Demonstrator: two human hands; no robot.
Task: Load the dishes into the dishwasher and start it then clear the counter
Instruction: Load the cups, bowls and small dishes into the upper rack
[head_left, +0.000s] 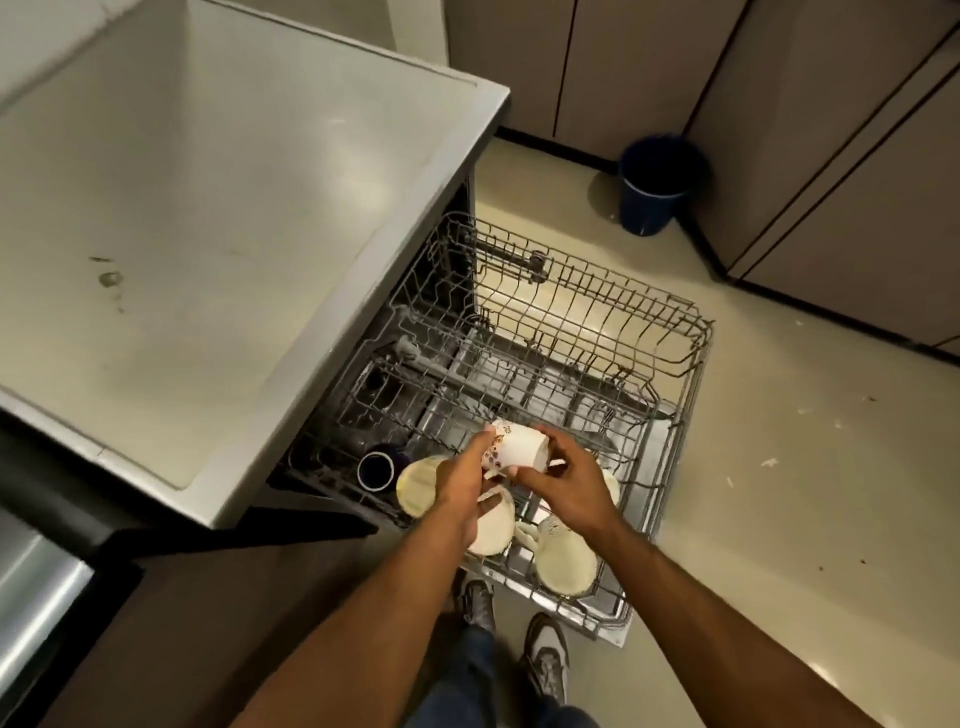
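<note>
Hands both on one white mug (517, 448) with a floral print, held on its side above the near end of the pulled-out dishwasher rack (670, 358). Left hand (462, 480) has fingers curled round the mug's rim end; right hand (563, 480) grips the base end, thumb on top. Mug is clear of the rack wires, not seated. Below the hands, cream mugs sit in the rack: one (418, 486) at the left, one (493, 525) partly under the left wrist, one (566, 558) nearest the front edge under the right wrist. Dark blue cup (376, 470) lies on its side just left of the cream mugs, mouth toward camera. Far half of the rack holds nothing I can make out. Grey countertop (208, 234) runs along the left, overhanging the dishwasher opening; small stain near its left part. Blue bin (657, 184) stands on the floor by the cabinets (831, 156), well apart from the rack. Shoes (543, 654) visible beneath the rack's front edge.
</note>
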